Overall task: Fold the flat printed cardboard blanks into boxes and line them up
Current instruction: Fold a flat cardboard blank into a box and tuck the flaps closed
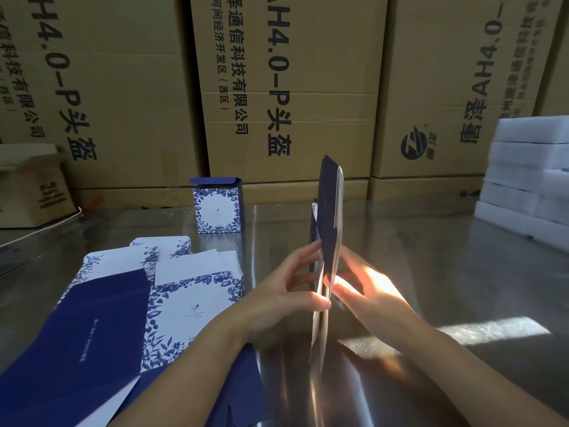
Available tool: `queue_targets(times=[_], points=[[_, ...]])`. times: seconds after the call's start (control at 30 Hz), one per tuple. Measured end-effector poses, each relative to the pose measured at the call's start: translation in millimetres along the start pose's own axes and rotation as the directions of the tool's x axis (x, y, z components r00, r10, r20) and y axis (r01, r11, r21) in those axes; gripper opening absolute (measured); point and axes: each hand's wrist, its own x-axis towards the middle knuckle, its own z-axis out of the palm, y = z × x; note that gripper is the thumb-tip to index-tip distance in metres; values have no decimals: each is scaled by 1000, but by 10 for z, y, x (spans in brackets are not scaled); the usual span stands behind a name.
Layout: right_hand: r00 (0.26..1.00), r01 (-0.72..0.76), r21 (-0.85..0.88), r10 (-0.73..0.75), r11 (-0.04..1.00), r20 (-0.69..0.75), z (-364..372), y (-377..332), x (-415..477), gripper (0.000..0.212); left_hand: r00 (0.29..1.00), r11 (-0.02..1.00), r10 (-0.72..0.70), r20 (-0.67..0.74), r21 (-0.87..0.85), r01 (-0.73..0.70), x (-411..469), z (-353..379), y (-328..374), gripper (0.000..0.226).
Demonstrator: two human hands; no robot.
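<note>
Held blank: a flat cardboard blank (328, 211) stands upright and edge-on to the camera over the middle of the table, its dark blue face to the left and a pale edge to the right; the lower part runs down between the two wrists, blurred there.
Left hand: the left hand (286, 291) grasps the blank from the left, thumb and curled fingers pinching its lower half.
Right hand: the right hand (366, 291) grasps the same blank from the right, fingertips pressed to the card just opposite the left thumb; sunlight falls across it.
Finished box: one folded box (217, 211), white with a blue flower border, stands upright at the far side of the table, left of the held blank and well apart from it, its dark blue top flap open.
Flat blanks: a loose pile of blanks (172, 303) lies on the near left of the table, some showing the flower print, some the plain blue side.
Table: a shiny metal table (431, 257) with a sunlit patch on the right.
Behind: big brown cartons (308, 87) with black print stand along the far edge.
Far right: a stack of white foam blocks (526, 180).
Far left: a small brown carton (30, 189).
</note>
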Motion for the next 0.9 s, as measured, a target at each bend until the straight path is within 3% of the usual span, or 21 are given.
queue_targets(times=[0.13, 0.4, 0.57, 0.9], points=[[998, 32, 5, -32, 999, -58, -9, 58, 26, 59, 1000, 999, 6, 3, -43, -6, -3, -7, -8, 83], [987, 26, 86, -11, 996, -162, -56, 237, 97, 34, 995, 998, -7, -98, -63, 1, 1, -21, -36, 79], [991, 81, 79, -72, 994, -112, -16, 224, 80, 35, 995, 999, -17, -100, -53, 12, 23, 9, -39, 81], [982, 75, 154, -45, 985, -185, -31, 255, 121, 38, 980, 995, 18, -196, -88, -36, 49, 14, -26, 81]])
